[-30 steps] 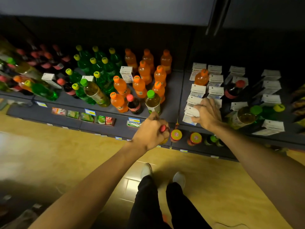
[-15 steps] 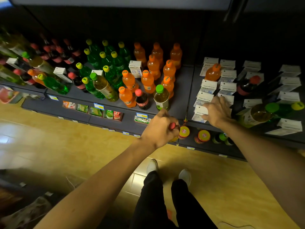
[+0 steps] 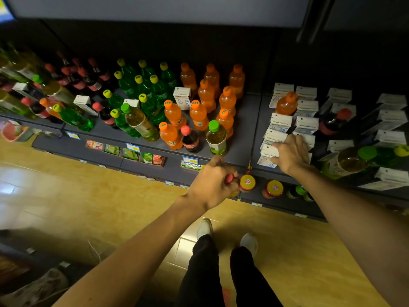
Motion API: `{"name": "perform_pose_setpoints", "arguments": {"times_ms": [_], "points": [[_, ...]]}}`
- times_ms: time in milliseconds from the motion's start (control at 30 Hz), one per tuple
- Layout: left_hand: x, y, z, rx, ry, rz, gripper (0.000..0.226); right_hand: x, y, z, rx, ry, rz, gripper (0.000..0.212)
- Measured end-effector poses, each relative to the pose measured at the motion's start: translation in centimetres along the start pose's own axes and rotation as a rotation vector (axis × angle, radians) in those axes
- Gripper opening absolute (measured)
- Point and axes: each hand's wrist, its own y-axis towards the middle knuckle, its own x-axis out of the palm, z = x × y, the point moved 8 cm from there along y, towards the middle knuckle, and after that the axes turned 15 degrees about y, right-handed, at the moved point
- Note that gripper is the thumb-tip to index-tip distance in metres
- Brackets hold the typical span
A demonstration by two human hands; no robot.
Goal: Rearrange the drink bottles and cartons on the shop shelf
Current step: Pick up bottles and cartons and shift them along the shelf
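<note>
Now, my left hand: my left hand (image 3: 212, 180) is curled tight round a bottle with a red cap (image 3: 229, 178). Only the cap pokes out of my fist, so I cannot tell what drink it is.
My right hand: my right hand (image 3: 292, 155) lies on top of the white cartons (image 3: 280, 126). My fingers bend over the front carton (image 3: 267, 155) and my fingertips touch it. I cannot tell if I am holding it tight.
Just past my left hand: a yellow drink with a green cap (image 3: 215, 138) stands right above my knuckles. A dark cola bottle (image 3: 190, 140) is beside it, then the orange bottles (image 3: 199, 111).
Further left of my left hand: green bottles (image 3: 143, 85) stand in rows, and some lie tipped over near the shelf edge.
Between my hands: the bare grey shelf (image 3: 241, 151).
Right of my right hand: a dark bottle with a red cap (image 3: 334, 121) leans among the cartons, and a green-capped bottle (image 3: 354, 159) lies on its side.
Under my hands: jars with yellow lids (image 3: 247, 182) sit on the shelf below.
</note>
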Motion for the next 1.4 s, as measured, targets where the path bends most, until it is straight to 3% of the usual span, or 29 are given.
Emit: {"name": "perform_pose_setpoints", "arguments": {"times_ms": [433,600,767,967,1200,1400], "points": [[-0.6,-0.9,-0.1,-0.015,-0.017,0.065,0.022,-1.3,-2.1,-1.0,-0.046,0.116,0.037,0.054],[-2.8,-2.4,-0.6,-0.075,-0.033,0.149,0.023,-4.0,-4.2,-3.4,-0.173,0.258,0.158,0.039],[-4.4,-3.7,-2.4,-0.104,0.015,0.130,0.025,-6.6,-8.0,-7.5,-0.304,0.492,0.329,0.014],[-8.2,-6.3,-7.7,-0.204,-0.061,0.240,0.020,-11.9,-12.7,-20.3,-0.663,0.697,0.411,0.012],[-15.2,-13.1,-18.6,-0.301,-0.055,0.395,0.020,-15.9,-11.5,-36.2,-0.754,0.813,0.414,0.013],[-19.5,-21.8,-30.6,-0.460,0.027,0.441,0.045,-13.9,-12.7,-50.3,-0.845,0.856,0.350,0.010]]}}
